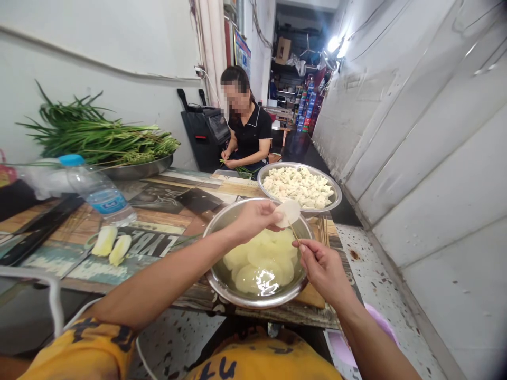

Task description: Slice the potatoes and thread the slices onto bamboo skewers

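My left hand (259,217) pinches a thin, pale round slice (290,212), perhaps potato, above the far side of a steel bowl (263,304). A thin wooden skewer (295,232) sits between the fingers of my right hand (321,262), its upper end meeting the slice's lower edge. Whether the tip has gone through the slice is hidden. Many similar pale yellow slices (253,258) lie in water in the bowl. More skewers (324,230) rest on the table just right of the bowl.
A steel basin of cauliflower pieces (299,186) stands behind the bowl. Left are a water bottle (103,198), two cut pale vegetable pieces (112,245) and a tray of green chives (106,140). Across the table sits a person (249,129) handling green stems. A wall (447,158) runs along the right.
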Demonstrator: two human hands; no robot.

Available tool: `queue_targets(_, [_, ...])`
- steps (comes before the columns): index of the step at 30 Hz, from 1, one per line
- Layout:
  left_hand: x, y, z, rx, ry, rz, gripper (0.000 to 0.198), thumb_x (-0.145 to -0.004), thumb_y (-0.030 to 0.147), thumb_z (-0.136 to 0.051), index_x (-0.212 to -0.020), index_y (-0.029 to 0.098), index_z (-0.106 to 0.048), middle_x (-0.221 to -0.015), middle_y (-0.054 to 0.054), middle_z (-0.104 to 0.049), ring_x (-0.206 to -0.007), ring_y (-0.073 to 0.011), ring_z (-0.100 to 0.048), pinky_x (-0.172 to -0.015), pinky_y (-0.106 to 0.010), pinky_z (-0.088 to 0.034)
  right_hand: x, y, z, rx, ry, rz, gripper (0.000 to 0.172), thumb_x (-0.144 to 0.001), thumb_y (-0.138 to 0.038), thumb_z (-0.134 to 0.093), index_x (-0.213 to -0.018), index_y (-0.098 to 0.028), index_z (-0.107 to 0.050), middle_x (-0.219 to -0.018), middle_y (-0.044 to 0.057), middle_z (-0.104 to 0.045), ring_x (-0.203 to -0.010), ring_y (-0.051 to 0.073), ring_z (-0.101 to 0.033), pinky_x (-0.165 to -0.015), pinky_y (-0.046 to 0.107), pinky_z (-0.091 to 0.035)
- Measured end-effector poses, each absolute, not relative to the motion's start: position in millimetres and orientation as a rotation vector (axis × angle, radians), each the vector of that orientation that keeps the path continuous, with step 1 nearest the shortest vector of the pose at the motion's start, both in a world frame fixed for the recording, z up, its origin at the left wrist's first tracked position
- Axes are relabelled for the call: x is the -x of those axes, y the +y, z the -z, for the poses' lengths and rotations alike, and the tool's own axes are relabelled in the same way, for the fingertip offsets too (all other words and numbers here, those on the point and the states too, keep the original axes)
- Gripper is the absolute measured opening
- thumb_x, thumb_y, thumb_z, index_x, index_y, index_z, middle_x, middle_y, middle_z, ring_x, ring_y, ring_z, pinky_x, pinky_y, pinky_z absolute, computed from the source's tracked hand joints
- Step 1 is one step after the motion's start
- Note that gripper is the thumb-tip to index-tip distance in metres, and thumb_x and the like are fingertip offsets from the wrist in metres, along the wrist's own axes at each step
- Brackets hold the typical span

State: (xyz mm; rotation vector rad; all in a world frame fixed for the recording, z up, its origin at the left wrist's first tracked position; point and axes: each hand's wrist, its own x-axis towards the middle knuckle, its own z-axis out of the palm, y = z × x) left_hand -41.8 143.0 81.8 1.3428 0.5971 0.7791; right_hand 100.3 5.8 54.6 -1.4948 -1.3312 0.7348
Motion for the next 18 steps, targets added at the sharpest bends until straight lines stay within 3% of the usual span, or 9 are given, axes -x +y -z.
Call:
queue_targets(5, [41,142,-84,-1.248,0.579,-0.793,0.034,-0.064,0.042,-0.07,-0.073,0.01,-0.061,-0.07,-0.005,-0.066,-0.063,-0.0146,-0.063,-0.064,-0.03,-0.053,-102,7,-55,1.482,-1.348,-0.651,0.033,-0.084,-0.036,-0.047,-0.102,-0.014,-0.064,-0.052,-0.003,-0.043,-0.047,0.009,-0.037,-0.04,0.02,-0.028])
queue_targets(11, [41,140,-89,-1.225,0.618,-0.873,0.027,-0.063,0.035,-0.071,-0.069,0.01,-0.062,-0.066,-0.003,-0.065,-0.06,-0.0122,-0.059,-0.06,-0.026,-0.051,-106,3,-54,1.444,-1.43,-0.622,0.031,-0.085,-0.033,-0.048,-0.105,-0.016,-0.065,-0.059,0.0,-0.053,-0.053,0.011,-0.047,-0.047,0.022,-0.039])
queue_targets(18, [42,143,-85,-1.188,0.566,-0.796,0.025,-0.064,0.034,-0.07,-0.069,0.011,-0.063,-0.067,-0.003,-0.064,-0.061,-0.0126,-0.059,-0.06,-0.027,-0.05,-111,3,-52,1.395,-1.408,-0.666,0.032,-0.083,-0.032,-0.051,-0.107,-0.016,-0.065,-0.069,0.002,-0.059,-0.056,0.011,-0.05,-0.045,0.021,-0.04])
